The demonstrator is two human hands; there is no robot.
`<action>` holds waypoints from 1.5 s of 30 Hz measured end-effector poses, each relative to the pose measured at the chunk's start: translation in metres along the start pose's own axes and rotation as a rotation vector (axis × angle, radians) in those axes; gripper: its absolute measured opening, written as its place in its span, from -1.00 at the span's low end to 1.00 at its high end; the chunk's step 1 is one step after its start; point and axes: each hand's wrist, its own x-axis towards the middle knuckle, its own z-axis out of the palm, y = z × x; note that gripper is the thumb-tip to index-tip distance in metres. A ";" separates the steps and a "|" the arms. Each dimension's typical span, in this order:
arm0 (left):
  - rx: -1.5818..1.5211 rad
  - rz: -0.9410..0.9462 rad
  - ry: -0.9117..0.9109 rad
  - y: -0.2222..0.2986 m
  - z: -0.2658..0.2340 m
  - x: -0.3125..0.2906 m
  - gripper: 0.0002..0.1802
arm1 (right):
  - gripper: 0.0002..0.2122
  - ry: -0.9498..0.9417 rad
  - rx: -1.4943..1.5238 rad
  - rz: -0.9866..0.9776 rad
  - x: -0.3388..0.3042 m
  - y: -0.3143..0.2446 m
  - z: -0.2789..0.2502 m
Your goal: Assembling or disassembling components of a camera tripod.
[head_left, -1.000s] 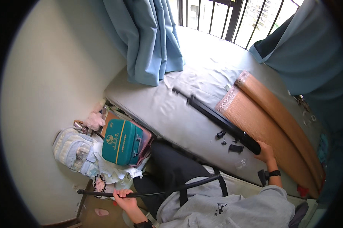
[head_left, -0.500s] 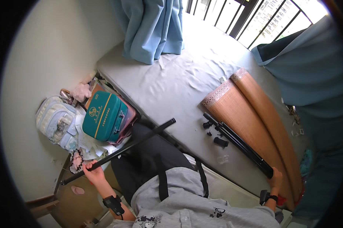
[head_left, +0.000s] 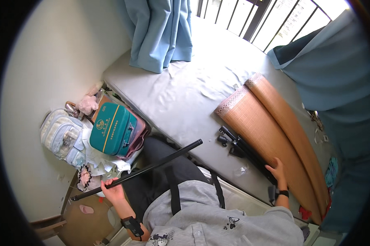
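Note:
My left hand (head_left: 113, 190) grips a long black rod (head_left: 144, 169) near its lower end. The rod slants from the floor clutter on the left up to the edge of the grey mattress (head_left: 185, 98). My right hand (head_left: 278, 169) rests on a black folded tripod-like stand (head_left: 245, 151) that lies on the mattress beside a rolled tan bamboo mat (head_left: 271, 127). Small black parts lie at the stand's upper end. My grey sweatshirt and dark trousers fill the lower middle.
A teal hard case (head_left: 113, 129) sits on a brown bag by the wall, with a pale backpack (head_left: 58, 133) and a pink soft toy (head_left: 86, 104) beside it. Blue curtains (head_left: 160, 33) hang over the mattress head; a barred window (head_left: 267, 20) is behind.
The view has shifted; the rod in my left hand has tilted steeper toward the mattress. My right hand has stayed on the black stand, which has slid nearer the mat.

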 end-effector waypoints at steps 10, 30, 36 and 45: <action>0.006 0.079 0.117 -0.004 0.013 -0.017 -0.83 | -0.33 -0.047 -0.443 -0.257 0.063 -0.116 0.118; 0.285 0.326 0.100 0.029 0.014 -0.013 -0.76 | -0.49 -0.387 -0.004 -0.736 -0.041 -0.204 0.049; 0.219 0.323 0.026 0.069 0.002 -0.002 -0.76 | -0.49 -0.472 -0.023 -0.712 -0.045 -0.213 0.053; 0.125 0.291 -0.022 0.090 -0.001 0.002 -0.78 | -0.49 -0.517 -0.067 -0.853 -0.061 -0.224 0.070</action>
